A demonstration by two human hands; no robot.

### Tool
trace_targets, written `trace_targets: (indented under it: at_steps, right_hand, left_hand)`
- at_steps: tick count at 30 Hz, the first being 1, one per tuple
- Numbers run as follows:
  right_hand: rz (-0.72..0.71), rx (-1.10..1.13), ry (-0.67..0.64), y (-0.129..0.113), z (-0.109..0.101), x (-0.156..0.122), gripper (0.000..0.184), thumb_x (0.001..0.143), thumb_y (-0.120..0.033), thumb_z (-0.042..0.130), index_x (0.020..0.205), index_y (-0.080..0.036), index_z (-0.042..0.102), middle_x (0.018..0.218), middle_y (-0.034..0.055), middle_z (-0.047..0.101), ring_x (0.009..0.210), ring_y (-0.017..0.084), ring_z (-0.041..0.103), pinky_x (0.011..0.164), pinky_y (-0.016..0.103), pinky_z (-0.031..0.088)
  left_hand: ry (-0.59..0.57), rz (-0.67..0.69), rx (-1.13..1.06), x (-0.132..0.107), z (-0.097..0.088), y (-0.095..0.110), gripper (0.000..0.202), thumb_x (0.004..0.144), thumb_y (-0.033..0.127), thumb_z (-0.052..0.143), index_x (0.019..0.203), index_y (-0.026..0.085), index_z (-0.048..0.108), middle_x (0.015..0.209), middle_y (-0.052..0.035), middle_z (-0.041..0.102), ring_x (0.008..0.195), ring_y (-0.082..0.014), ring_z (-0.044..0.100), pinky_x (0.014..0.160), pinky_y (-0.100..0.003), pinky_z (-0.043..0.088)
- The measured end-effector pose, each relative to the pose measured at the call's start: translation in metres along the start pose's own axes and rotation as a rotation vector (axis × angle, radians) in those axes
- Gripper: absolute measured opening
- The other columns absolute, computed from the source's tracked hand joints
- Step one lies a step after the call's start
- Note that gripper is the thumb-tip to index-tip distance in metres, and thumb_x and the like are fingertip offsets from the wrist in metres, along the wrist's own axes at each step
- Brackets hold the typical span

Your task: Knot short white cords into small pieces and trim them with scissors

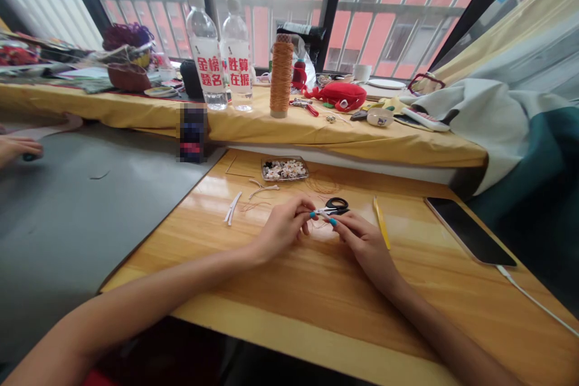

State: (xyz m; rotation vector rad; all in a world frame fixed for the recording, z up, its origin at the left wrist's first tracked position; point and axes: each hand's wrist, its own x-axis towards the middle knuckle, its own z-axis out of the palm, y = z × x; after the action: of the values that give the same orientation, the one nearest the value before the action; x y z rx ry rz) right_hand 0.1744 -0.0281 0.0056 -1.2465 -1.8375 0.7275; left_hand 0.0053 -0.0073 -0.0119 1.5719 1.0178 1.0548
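Observation:
My left hand (287, 223) and my right hand (364, 243) come close together over the wooden table, fingers pinched. Between their fingertips runs a short whitish strip (324, 215), gripped at both ends; its exact kind is too small to tell. Just behind it lie scissors with black handles (337, 205), their blades partly hidden by my fingers. Thin brown thread (323, 184) is strewn in loose loops around them. To the left rest white strips (232, 208) and several short pale cord pieces (263, 189). A clear tray of small white and dark pieces (284, 169) stands behind.
Yellow tweezers (381, 223) lie right of my right hand, and a phone (468, 230) with a white cable farther right. On the cloth-covered sill stand a brown thread spool (281, 76) and two bottles (208, 54). Another person's hand (18, 149) is at far left over a grey mat (108, 217).

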Motion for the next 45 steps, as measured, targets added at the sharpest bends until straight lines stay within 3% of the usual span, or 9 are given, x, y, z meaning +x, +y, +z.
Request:
trace_targets:
  at_steps: [5, 12, 20, 25, 31, 39, 45]
  right_hand:
    - [0.007, -0.028, 0.011, -0.001, 0.000, 0.000, 0.026, 0.079, -0.035, 0.046, 0.091, -0.022, 0.066, 0.071, 0.0016, 0.053, 0.065, 0.013, 0.049, 0.056, 0.023, 0.036]
    - [0.002, -0.013, -0.034, 0.000, 0.001, 0.000, 0.025, 0.079, -0.032, 0.047, 0.091, -0.021, 0.066, 0.072, 0.0014, 0.054, 0.067, 0.013, 0.049, 0.059, 0.024, 0.036]
    - [0.051, 0.049, -0.080, 0.001, 0.001, 0.002, 0.024, 0.079, -0.030, 0.046, 0.089, -0.020, 0.065, 0.076, 0.0022, 0.055, 0.075, 0.015, 0.050, 0.064, 0.024, 0.037]
    - [0.090, 0.091, -0.105, 0.001, 0.000, 0.003, 0.025, 0.079, -0.032, 0.046, 0.089, -0.019, 0.065, 0.071, 0.0012, 0.051, 0.067, 0.013, 0.046, 0.060, 0.024, 0.034]
    - [0.114, 0.127, -0.131, 0.000, 0.000, 0.003, 0.026, 0.078, -0.033, 0.046, 0.086, -0.018, 0.066, 0.062, -0.0007, 0.046, 0.056, 0.011, 0.040, 0.052, 0.023, 0.032]
    - [0.064, 0.049, -0.078, 0.002, 0.001, 0.003, 0.026, 0.079, -0.033, 0.046, 0.087, -0.019, 0.065, 0.072, 0.0018, 0.053, 0.063, 0.013, 0.046, 0.054, 0.024, 0.035]
    - [0.027, 0.034, -0.043, 0.006, 0.002, 0.002, 0.024, 0.079, -0.031, 0.046, 0.090, -0.020, 0.064, 0.076, 0.0024, 0.055, 0.067, 0.013, 0.049, 0.057, 0.024, 0.036]
  left_hand:
    - [0.000, -0.032, 0.097, 0.002, -0.001, -0.001, 0.014, 0.077, 0.021, 0.037, 0.083, 0.016, 0.050, 0.062, 0.0027, 0.054, 0.038, -0.0041, 0.043, 0.036, -0.014, 0.034]
    - [-0.005, 0.099, 0.328, 0.001, -0.002, 0.004, 0.012, 0.078, 0.017, 0.039, 0.080, 0.017, 0.051, 0.071, 0.0007, 0.057, 0.068, -0.0105, 0.052, 0.063, -0.021, 0.040]
    - [-0.074, 0.158, 0.365, 0.000, 0.000, 0.001, 0.012, 0.079, 0.016, 0.038, 0.081, 0.017, 0.050, 0.075, -0.0003, 0.056, 0.071, -0.0116, 0.051, 0.065, -0.022, 0.040]
    - [-0.016, 0.263, 0.418, 0.001, -0.001, 0.000, 0.011, 0.077, 0.013, 0.038, 0.081, 0.017, 0.048, 0.089, -0.0036, 0.051, 0.083, -0.0129, 0.048, 0.073, -0.024, 0.039]
    - [-0.184, 0.069, 0.250, 0.002, -0.002, 0.004, 0.010, 0.082, 0.020, 0.034, 0.083, 0.018, 0.043, 0.070, 0.0019, 0.054, 0.067, -0.0101, 0.048, 0.065, -0.022, 0.037]
    - [-0.195, -0.032, 0.000, 0.008, -0.004, -0.001, 0.013, 0.081, 0.024, 0.037, 0.076, 0.016, 0.045, 0.060, 0.0042, 0.044, 0.058, -0.0077, 0.040, 0.058, -0.019, 0.031]
    - [-0.272, -0.116, -0.103, 0.010, -0.004, 0.009, 0.014, 0.077, 0.026, 0.044, 0.070, 0.014, 0.046, 0.057, 0.0048, 0.042, 0.053, -0.0067, 0.037, 0.055, -0.019, 0.029]
